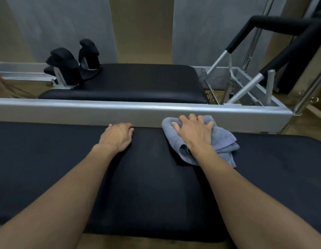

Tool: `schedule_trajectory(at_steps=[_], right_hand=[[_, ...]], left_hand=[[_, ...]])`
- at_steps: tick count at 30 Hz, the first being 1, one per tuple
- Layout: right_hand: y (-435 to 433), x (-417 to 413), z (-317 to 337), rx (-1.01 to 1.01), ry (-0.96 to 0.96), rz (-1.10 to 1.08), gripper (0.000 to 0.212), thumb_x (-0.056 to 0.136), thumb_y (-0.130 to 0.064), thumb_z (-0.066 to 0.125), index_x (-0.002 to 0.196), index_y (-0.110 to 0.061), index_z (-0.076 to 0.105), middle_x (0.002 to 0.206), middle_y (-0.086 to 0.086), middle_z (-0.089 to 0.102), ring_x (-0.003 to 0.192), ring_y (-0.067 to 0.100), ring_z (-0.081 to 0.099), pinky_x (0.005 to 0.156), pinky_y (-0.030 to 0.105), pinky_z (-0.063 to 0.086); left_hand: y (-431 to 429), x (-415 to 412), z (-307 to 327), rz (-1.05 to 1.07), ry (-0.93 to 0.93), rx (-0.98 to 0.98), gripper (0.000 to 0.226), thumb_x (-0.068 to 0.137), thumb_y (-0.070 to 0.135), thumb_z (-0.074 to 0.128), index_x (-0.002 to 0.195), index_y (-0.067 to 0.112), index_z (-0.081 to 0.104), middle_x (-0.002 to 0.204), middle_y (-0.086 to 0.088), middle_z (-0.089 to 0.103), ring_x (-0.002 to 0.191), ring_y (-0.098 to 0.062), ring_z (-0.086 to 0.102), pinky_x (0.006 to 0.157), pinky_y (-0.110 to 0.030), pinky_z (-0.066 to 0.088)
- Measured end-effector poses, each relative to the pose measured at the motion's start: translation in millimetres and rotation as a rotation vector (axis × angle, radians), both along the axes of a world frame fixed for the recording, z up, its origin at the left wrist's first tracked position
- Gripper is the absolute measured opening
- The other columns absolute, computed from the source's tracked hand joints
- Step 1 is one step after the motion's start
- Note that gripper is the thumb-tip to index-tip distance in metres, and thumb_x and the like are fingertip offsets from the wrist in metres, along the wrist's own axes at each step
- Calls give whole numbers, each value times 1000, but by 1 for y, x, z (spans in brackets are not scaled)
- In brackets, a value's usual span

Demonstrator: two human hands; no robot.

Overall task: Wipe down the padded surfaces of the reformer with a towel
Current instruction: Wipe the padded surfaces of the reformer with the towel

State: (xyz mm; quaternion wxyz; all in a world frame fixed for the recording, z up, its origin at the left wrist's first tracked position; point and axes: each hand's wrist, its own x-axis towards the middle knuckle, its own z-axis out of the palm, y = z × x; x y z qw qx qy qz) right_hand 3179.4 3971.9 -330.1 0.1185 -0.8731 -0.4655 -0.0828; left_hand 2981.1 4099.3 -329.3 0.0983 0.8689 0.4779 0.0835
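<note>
Nearest, beneath both forearms: black near pad of the reformer, broad and flat.

Resting palm-down on it, left hand, grasping nothing, fingertips at the pad's far edge.

To the right of that hand, well apart: right hand, fingers spread, pressing flat on the grey towel rather than clenching it. Towel bunched under the palm, loose folds spilling out to the right of the wrist and back toward the forearm.

Likely light, soft and limp, prone to dragging and unfolding; best gathered in the thick wad under the palm, with loose tails tucked in before each stroke.

Just beyond both sets of fingertips: silver frame rail.

Farther out: second black pad, shoulder rests beyond the left hand, footbar far beyond the right.

No containers in view.
</note>
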Motion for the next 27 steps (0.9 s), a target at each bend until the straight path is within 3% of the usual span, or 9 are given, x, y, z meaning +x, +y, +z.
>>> schedule_trajectory(at_steps=[3, 6, 11, 19, 27], right_hand=[[-17, -22, 2, 19, -16, -8, 40, 98, -46, 27, 115, -23, 54, 121, 7, 59, 113, 31, 48, 89, 53, 33], [-43, -58, 1, 20, -7, -35, 34, 97, -48, 29, 108, -25, 52, 114, 5, 60, 108, 29, 49, 88, 52, 33], [-90, -120, 1, 30, -52, -57, 34, 97, -51, 37, 110, -26, 57, 105, 0, 60, 100, 27, 53, 85, 49, 35], [-122, -168, 2, 68, -79, -38, 36, 97, -53, 37, 106, -25, 58, 96, 2, 59, 91, 28, 51, 80, 46, 33], [3, -85, -1, 38, -14, -68, 38, 99, -51, 35, 114, -23, 56, 117, 9, 61, 114, 35, 51, 93, 57, 31]], left_hand=[[13, -5, 4, -12, -20, -75, 35, 100, 29, 37, 123, 20, 62, 123, -16, 64, 113, -38, 56, 96, -39, 42], [13, 1, 10, -6, 14, -87, 31, 98, 26, 42, 116, 17, 65, 113, -17, 65, 103, -38, 58, 77, -35, 43], [5, -7, 11, -42, -84, -53, 30, 97, 21, 43, 112, 11, 68, 115, -20, 65, 107, -40, 58, 95, -40, 43], [4, -13, 5, -101, -117, 12, 31, 96, 18, 43, 109, 3, 67, 112, -24, 65, 103, -41, 59, 84, -40, 44], [19, -10, -5, -91, -102, 45, 32, 97, 26, 45, 118, 11, 64, 118, -22, 63, 107, -41, 58, 82, -41, 46]])
